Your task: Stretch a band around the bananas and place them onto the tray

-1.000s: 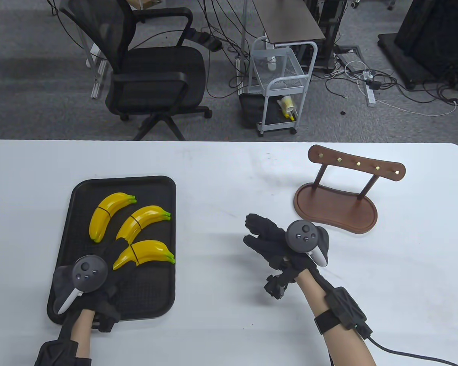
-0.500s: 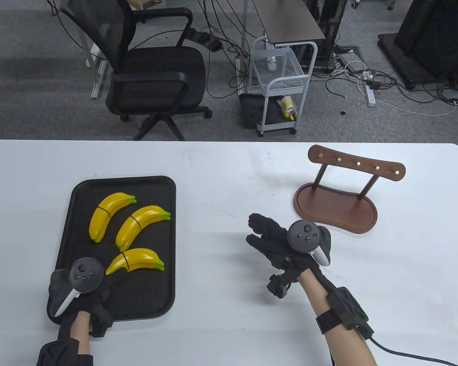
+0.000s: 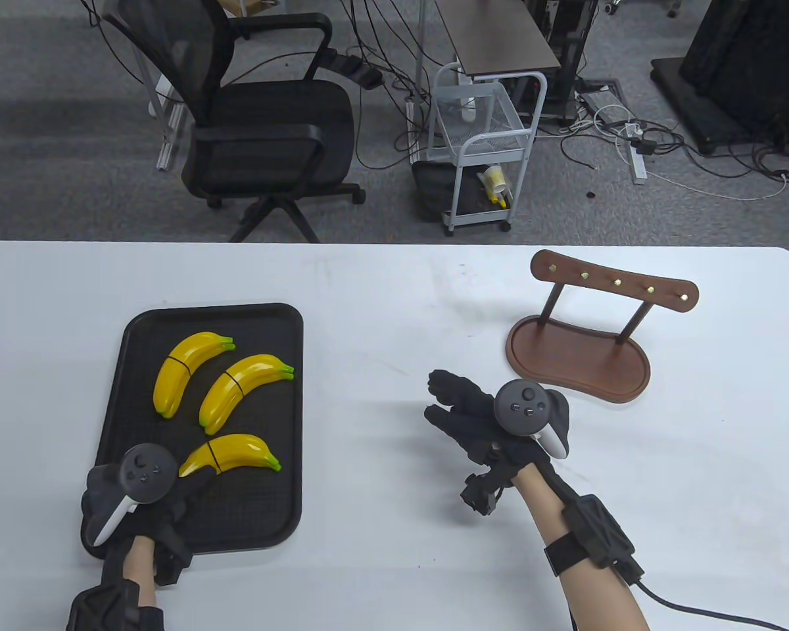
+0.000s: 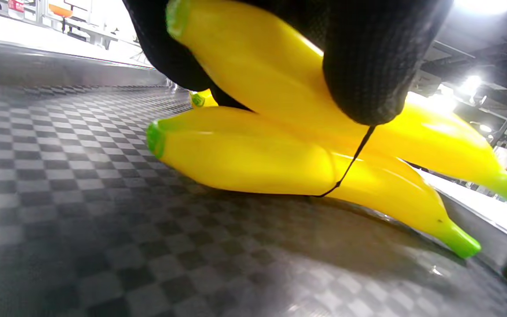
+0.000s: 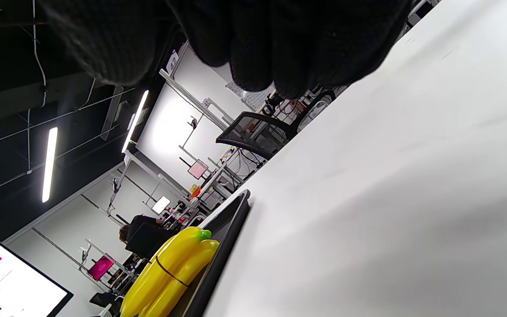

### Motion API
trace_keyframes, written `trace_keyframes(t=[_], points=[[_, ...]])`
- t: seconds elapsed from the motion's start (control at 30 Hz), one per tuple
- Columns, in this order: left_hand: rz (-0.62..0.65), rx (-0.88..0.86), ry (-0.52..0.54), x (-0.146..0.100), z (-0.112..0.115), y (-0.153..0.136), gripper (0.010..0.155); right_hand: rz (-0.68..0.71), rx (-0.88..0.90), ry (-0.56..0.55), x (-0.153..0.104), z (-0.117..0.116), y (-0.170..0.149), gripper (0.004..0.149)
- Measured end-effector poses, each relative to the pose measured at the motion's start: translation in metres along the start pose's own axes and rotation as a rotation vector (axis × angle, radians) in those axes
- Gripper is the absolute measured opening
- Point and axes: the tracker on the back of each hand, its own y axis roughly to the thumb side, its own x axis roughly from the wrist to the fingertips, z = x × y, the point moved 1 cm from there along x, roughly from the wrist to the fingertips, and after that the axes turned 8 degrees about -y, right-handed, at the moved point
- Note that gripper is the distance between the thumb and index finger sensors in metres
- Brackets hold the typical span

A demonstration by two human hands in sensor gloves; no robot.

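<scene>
A black tray [image 3: 256, 519] lies at the table's left with three banded pairs of yellow toy bananas. Two pairs [image 3: 184, 371] [image 3: 240, 388] rest at its far side. My left hand [image 3: 192, 478] holds the near pair [image 3: 237, 452] by its left end, low over the tray. In the left wrist view my gloved fingers [image 4: 368, 66] curl over the upper banana [image 4: 253, 70], and a thin black band [image 4: 350, 163] runs round both. My right hand [image 3: 448, 402] hovers over the bare table right of the tray, fingers loosely curled and holding nothing.
A wooden hook stand [image 3: 585, 358] stands on the table at the right, behind my right hand. In the right wrist view, the tray's right rim [image 5: 225, 244] and a banded pair [image 5: 170, 268] show at the lower left. An office chair and a cart stand beyond the table.
My left hand has drawn back toward me, bringing the near banana pair down and left on the tray. The right hand has barely shifted.
</scene>
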Motion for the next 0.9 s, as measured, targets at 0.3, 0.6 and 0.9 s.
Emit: trace_keyframes(t=[0.3, 0.6, 0.9], points=[[0.021, -0.041, 0.029, -0.002, -0.004, 0.000, 0.065, 0.002, 0.004, -0.006, 0.000, 0.004, -0.001, 0.067], [0.062, -0.099, 0.123, -0.010, -0.025, 0.002, 0.065, 0.013, -0.006, -0.023, 0.001, 0.012, 0.001, 0.068], [0.138, -0.092, 0.261, -0.018, -0.064, 0.030, 0.063, 0.058, -0.102, -0.025, 0.001, 0.017, 0.010, 0.068]])
